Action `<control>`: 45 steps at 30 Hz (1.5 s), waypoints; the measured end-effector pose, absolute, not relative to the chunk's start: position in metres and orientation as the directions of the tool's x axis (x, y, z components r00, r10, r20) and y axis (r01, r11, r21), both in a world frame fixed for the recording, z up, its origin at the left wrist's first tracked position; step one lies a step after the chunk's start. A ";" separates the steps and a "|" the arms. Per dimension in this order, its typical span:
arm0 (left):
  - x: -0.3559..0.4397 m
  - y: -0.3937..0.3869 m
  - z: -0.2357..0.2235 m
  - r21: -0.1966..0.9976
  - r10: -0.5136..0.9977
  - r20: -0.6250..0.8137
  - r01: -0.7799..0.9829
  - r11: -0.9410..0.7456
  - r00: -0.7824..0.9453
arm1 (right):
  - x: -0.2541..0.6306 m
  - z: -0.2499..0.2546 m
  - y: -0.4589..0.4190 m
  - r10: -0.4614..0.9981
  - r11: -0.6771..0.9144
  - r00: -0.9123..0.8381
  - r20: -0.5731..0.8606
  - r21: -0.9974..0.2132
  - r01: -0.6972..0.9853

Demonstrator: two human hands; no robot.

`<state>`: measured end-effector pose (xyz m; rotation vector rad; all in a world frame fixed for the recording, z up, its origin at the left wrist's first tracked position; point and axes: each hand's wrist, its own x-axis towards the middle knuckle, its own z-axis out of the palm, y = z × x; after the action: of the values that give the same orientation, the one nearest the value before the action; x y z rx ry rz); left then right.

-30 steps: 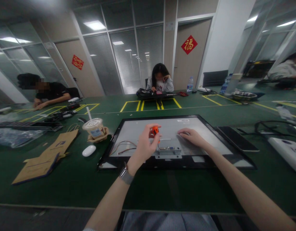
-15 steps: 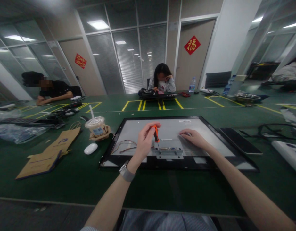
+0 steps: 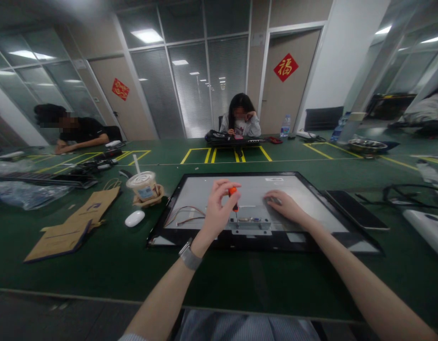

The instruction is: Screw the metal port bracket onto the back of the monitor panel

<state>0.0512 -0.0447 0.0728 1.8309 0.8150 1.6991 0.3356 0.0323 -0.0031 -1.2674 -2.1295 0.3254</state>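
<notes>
In my left hand (image 3: pixel 219 204) is an orange and black screwdriver (image 3: pixel 233 193), gripped by the handle between thumb and fingers. Its shaft points down to the metal bracket (image 3: pixel 250 225) with connector ports, near the bracket's left end; the tip's exact contact is too small to tell. The bracket sits along the near side of a flat display panel (image 3: pixel 190 189) with a black frame, lying back side up. My right hand (image 3: pixel 282 204) rests on the panel's grey back, right of the bracket, fingers loosely curved; what lies under its fingertips is hidden. A thin cable (image 3: pixel 185 214) lies left of the bracket.
Left of the panel are a white mouse (image 3: pixel 135 218), a drink cup (image 3: pixel 142 185) in a carrier and a brown paper bag (image 3: pixel 73 225). A black phone-like slab (image 3: pixel 356 209) and a white device (image 3: pixel 427 232) lie to the right. Two people sit across the green table (image 3: pixel 108 270).
My left hand has shifted slightly right and turned at the handle. The screwdriver now stands more upright over the bracket. My right hand has stayed nearly still.
</notes>
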 end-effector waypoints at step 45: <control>0.050 -0.047 0.070 -0.205 0.258 0.866 0.774 -0.598 0.429 | 0.338 -0.011 0.035 0.841 0.524 -0.363 0.401 -0.441 0.729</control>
<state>0.0499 -0.0465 0.0696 3.1142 1.2948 1.6684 0.3378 0.0345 -0.0107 -1.2708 -2.1774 0.2501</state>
